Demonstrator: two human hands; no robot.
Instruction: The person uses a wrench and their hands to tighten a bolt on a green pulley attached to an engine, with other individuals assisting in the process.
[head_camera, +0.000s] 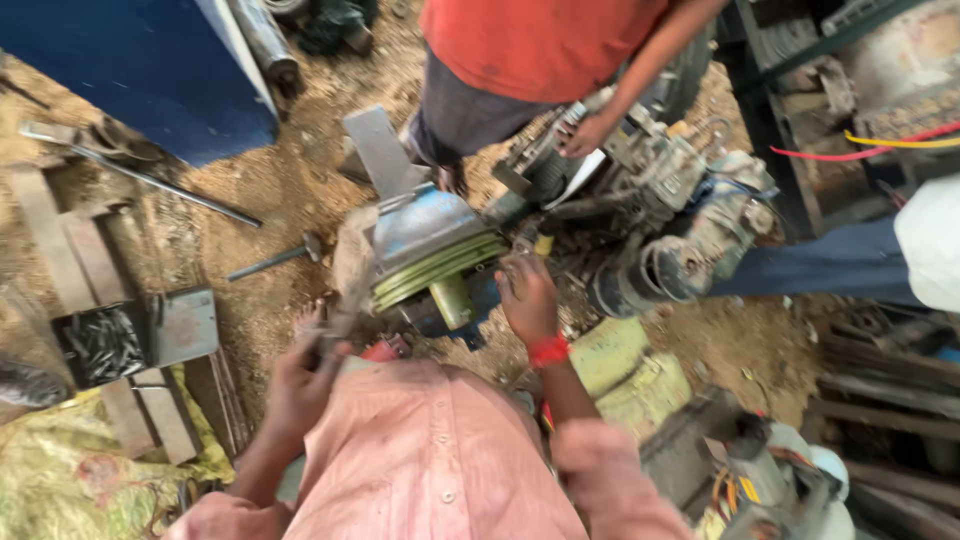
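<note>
A blue machine housing (420, 222) with a green grooved pulley (432, 268) lies on the dirt floor in front of me. My right hand (526, 293) rests on the machine just right of the pulley, fingers bent against the metal; whether it grips a part is unclear. A red band circles that wrist. My left hand (303, 372) is closed around a small dark tool or part, blurred, left of the pulley. My pink shirt fills the lower middle.
A person in an orange shirt stands beyond the machine, one hand (585, 133) on a grey engine block (660, 190). A tray of dark metal bits (100, 343) sits left. A long rod (165, 185), wooden slats, a blue panel (150, 70) and cables lie around.
</note>
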